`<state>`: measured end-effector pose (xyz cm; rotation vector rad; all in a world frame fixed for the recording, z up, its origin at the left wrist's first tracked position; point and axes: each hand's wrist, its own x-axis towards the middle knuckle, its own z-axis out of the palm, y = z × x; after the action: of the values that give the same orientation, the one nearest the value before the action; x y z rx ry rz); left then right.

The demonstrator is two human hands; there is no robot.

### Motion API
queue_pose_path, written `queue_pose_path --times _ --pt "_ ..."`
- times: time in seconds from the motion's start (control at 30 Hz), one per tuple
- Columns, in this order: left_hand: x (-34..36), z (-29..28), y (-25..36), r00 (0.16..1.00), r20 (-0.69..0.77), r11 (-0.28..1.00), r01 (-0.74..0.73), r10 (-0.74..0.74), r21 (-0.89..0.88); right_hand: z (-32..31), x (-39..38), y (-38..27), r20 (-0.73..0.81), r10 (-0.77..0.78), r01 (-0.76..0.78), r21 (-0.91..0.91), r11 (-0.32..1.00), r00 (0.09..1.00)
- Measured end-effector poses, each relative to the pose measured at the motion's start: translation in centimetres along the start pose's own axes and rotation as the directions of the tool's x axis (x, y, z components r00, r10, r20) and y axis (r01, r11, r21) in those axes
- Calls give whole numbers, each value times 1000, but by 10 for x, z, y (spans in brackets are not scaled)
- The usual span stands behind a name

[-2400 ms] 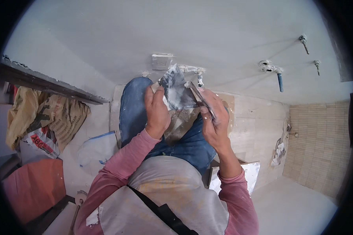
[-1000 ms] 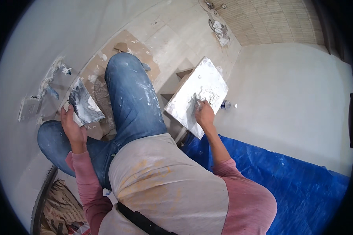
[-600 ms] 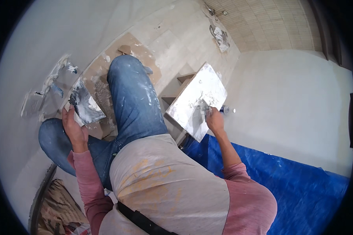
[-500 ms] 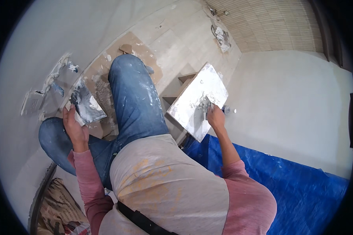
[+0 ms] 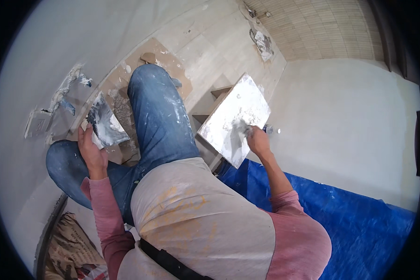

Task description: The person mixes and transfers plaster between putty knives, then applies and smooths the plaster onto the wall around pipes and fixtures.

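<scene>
My left hand (image 5: 92, 149) grips a square metal blade (image 5: 108, 123) smeared with white and dark plaster, near a wall patch (image 5: 63, 95) crusted with white filler. My right hand (image 5: 259, 140) is closed on a small trowel (image 5: 241, 129), its blade in a lump of white plaster (image 5: 240, 116) on a white board (image 5: 219, 123). The board lies tilted over a brown box-like support (image 5: 217, 93) at my right. My bent knees are between the hands.
Brown cardboard (image 5: 170, 60) lies along the wall's foot. A blue tarp (image 5: 336, 224) covers the lower right. Brown sacks (image 5: 74, 238) are at lower left, a small container (image 5: 271, 130) beside the board, a rag (image 5: 263, 46) near the far tiled wall (image 5: 322, 28).
Since the oldest frame, I have turned toward the board and my right hand has moved out onto it with the trowel. Lately the trowel shifts slightly in the plaster.
</scene>
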<state>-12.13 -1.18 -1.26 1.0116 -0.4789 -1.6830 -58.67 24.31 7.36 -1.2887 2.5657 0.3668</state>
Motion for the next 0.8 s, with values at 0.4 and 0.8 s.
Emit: queue_pose_path --times 0.4,0.8 --pt "1 -1 -5 997 -31 997 69 -69 21 59 -8 -3 -173 -38 45 39 998 984" --pt "-2 0 0 996 -71 998 55 -55 -5 70 7 51 -400 95 -110 -15 994 912"
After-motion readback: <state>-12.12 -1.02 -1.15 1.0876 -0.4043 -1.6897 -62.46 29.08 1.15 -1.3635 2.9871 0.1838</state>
